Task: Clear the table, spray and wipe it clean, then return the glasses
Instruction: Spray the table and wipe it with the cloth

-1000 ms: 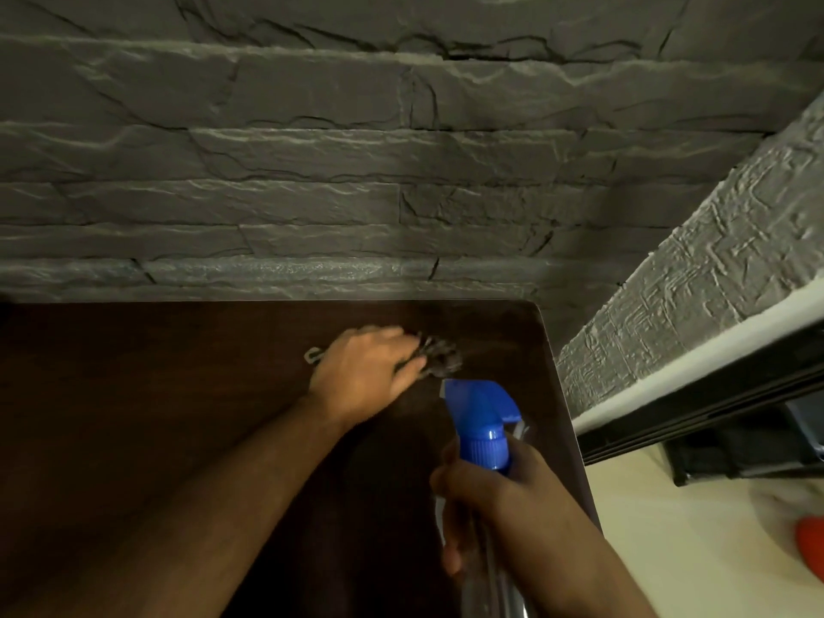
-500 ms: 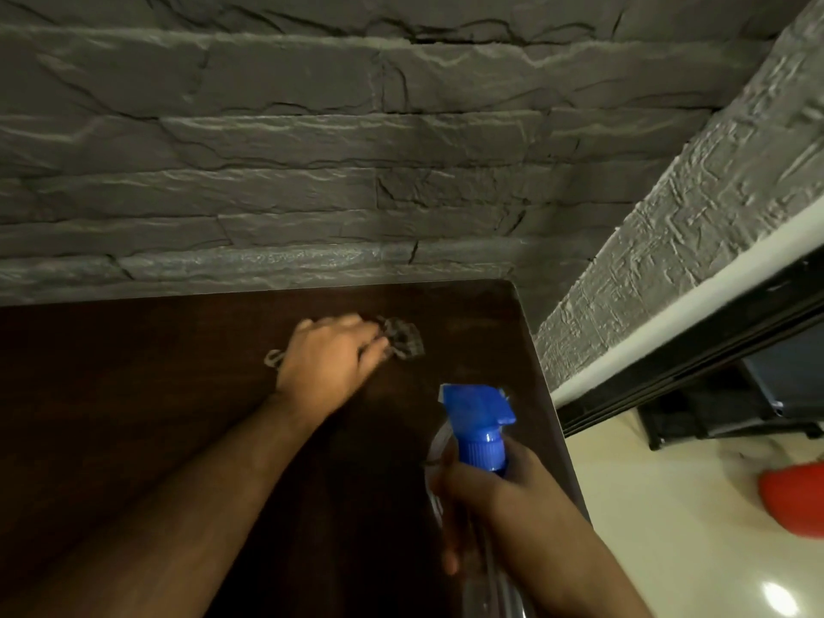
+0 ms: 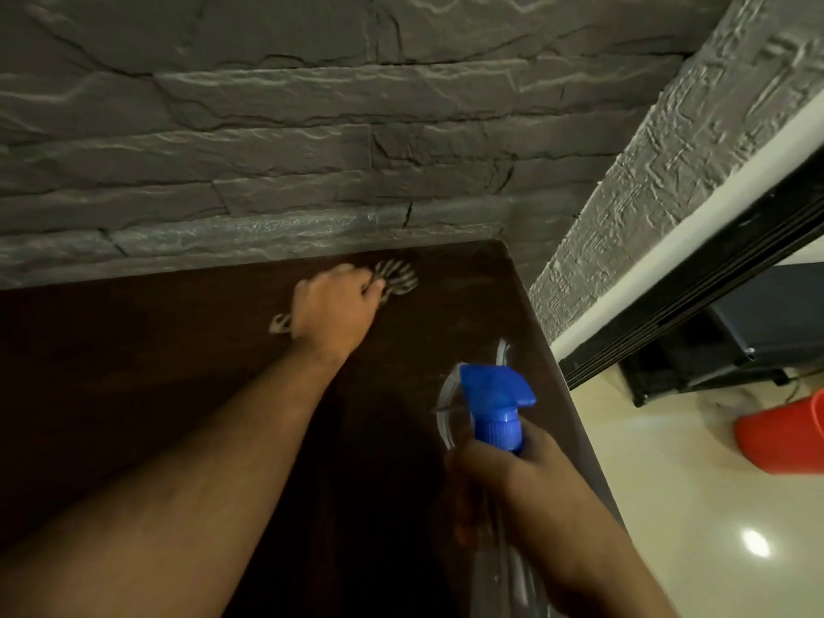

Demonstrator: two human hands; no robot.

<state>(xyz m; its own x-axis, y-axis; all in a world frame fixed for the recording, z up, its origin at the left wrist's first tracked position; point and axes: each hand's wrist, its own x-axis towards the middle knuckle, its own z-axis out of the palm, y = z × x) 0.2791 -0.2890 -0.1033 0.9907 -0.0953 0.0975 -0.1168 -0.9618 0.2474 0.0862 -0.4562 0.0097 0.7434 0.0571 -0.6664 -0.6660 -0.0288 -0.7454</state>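
My left hand [image 3: 334, 312] presses a striped grey cloth [image 3: 397, 278] flat on the dark brown table [image 3: 133, 394], near the table's far right corner by the wall. Bits of the cloth stick out on both sides of the hand. My right hand [image 3: 504, 479] grips a clear spray bottle with a blue trigger head [image 3: 495, 401], held upright above the table's right edge, nozzle pointing right. No glasses are in view.
A dark stone wall [image 3: 312, 149] runs along the table's far edge. A textured grey wall [image 3: 669, 149] and a black frame [image 3: 695, 305] stand to the right. On the pale floor lies a red tub [image 3: 784, 437].
My left hand has slid the cloth farther from me, toward the wall and the table's far right corner. The bottle hand has stayed about where it was.
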